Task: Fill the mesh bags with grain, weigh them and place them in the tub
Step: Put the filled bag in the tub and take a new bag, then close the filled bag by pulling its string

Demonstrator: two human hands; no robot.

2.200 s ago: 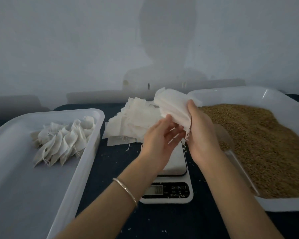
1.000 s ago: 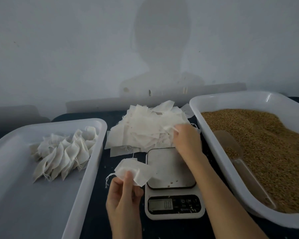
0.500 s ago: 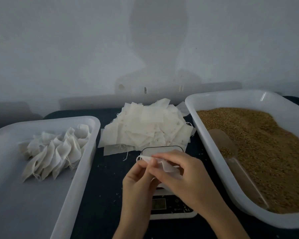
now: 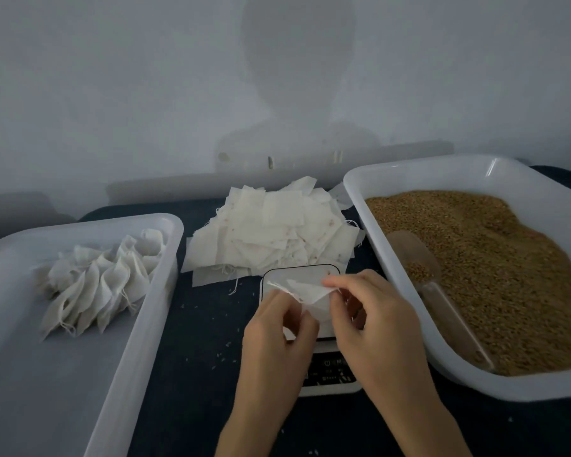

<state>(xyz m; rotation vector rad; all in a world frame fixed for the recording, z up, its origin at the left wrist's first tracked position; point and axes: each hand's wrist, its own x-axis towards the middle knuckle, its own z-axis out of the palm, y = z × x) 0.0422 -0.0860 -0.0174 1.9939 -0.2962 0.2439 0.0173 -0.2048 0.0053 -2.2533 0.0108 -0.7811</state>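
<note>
Pinching one empty mesh bag (image 4: pixel 305 293) between both hands above the scale (image 4: pixel 314 324).
Left hand (image 4: pixel 277 328) and right hand (image 4: pixel 370 315) curl fingers on its edges; grain tub (image 4: pixel 409 169) right, filled bags (image 4: pixel 103 278) left, bag pile (image 4: pixel 271 232) beyond.

White bag (image 4: pixel 310 293) in grip; beyond it white stack (image 4: pixel 271 232), right brown grain (image 4: pixel 495 258), white tubs (image 4: pixel 409 179), dark cloth (image 4: pixel 192 324).

Both forearms bare, no sleeves showing.
</note>
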